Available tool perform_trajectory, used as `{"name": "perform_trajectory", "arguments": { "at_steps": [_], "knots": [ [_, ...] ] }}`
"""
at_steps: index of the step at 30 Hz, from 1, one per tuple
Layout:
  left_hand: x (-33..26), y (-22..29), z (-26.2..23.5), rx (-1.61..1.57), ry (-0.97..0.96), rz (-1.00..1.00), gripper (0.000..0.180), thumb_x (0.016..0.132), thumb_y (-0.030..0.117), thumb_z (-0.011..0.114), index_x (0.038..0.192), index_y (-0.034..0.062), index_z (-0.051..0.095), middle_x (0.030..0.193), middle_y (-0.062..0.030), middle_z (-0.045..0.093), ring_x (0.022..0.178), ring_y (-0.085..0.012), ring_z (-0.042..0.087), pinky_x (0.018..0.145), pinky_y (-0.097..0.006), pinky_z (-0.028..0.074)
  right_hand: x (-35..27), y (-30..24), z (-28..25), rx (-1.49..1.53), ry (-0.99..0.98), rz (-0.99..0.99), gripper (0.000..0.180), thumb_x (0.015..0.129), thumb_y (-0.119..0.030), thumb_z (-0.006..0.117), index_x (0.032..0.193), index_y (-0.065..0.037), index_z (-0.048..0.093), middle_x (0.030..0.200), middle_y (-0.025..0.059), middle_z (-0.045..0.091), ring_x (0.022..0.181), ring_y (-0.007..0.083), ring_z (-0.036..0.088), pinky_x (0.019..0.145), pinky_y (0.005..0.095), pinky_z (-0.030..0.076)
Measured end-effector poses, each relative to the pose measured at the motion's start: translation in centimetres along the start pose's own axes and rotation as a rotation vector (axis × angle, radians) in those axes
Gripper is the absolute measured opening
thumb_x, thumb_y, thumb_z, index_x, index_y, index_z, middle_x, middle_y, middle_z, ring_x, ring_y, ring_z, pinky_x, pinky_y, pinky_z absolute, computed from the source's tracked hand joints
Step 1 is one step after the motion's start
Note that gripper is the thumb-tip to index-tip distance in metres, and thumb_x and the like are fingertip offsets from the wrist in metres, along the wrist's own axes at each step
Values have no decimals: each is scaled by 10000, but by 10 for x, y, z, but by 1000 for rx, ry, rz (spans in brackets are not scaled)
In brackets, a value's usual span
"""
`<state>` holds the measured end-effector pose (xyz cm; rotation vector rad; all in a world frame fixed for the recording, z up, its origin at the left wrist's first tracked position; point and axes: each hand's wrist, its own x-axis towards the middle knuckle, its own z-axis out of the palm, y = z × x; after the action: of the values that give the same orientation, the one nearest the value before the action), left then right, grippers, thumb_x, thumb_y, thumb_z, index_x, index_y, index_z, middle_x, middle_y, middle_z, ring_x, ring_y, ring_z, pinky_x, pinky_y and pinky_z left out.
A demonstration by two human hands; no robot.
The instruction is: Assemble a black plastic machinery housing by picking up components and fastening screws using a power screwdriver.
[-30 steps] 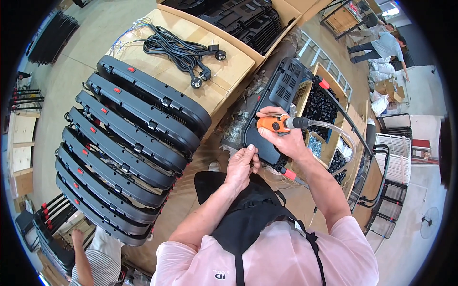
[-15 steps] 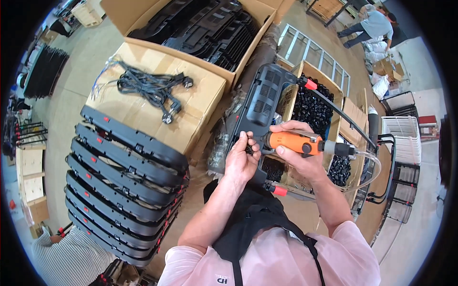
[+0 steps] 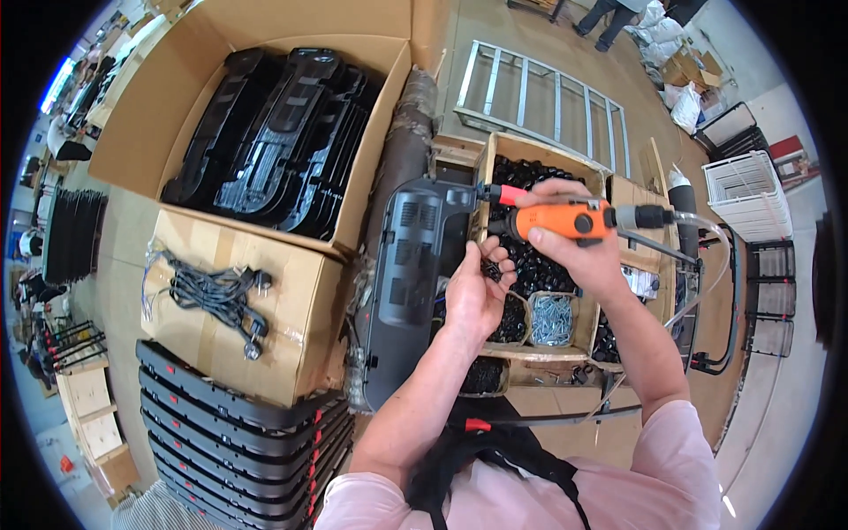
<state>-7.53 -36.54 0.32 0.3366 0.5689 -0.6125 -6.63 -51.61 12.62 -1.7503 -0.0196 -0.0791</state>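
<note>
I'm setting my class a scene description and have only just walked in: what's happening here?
A person in a pale pink shirt is using both hands. The right grip holds an orange power tool above a wooden box of small black parts. The left grip is curled around small dark pieces, close to the tool's tip. A dark panel lies left of that grip. Farther left, coiled cables rest on a closed cardboard box.
</note>
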Motion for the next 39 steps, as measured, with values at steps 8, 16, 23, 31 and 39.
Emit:
{"name": "perform_trajectory", "arguments": {
  "at_steps": [8, 16, 23, 31, 39],
  "knots": [
    [24, -20, -20, 282, -39, 0, 271, 1106, 278, 537, 1235, 64, 643, 1060, -62, 693, 930, -188, 668, 816, -339, 562, 83, 47, -29, -15, 35, -35, 431, 835, -81, 801, 1232, -12, 652, 1134, 76, 738, 1070, 143, 686, 967, 336, 563],
    [46, -4, -29, 320, -43, -5, 268, 1087, 273, 594, 1230, 69, 694, 937, -4, 678, 850, -123, 645, 773, -292, 539, 104, 73, -27, -47, -119, 30, 440, 868, -82, 808, 1267, -31, 630, 1169, 68, 723, 1097, 144, 667, 995, 337, 545],
    [63, 4, -25, 302, 49, 89, 255, 1099, 289, 572, 1197, 72, 664, 908, -2, 667, 769, -112, 621, 682, -269, 514, 122, 76, -27, -110, -187, 49, 375, 844, -89, 817, 1183, -39, 665, 1128, 51, 722, 1049, 143, 671, 960, 336, 552],
    [74, 2, -19, 247, 60, 100, 254, 1097, 259, 573, 1233, 57, 643, 932, -15, 675, 771, -120, 627, 682, -269, 539, 119, 79, -26, -177, -258, 0, 304, 843, -67, 783, 1125, -27, 677, 1115, 53, 716, 1051, 139, 669, 946, 327, 546],
    [82, 14, -19, 253, 28, 133, 231, 1075, 225, 612, 1204, 43, 672, 937, -31, 696, 808, -129, 660, 734, -273, 593, 121, 78, -23, -177, -302, -24, 307, 846, -71, 777, 1137, -32, 686, 1093, 38, 710, 1018, 129, 666, 932, 315, 543]
  ]
}}
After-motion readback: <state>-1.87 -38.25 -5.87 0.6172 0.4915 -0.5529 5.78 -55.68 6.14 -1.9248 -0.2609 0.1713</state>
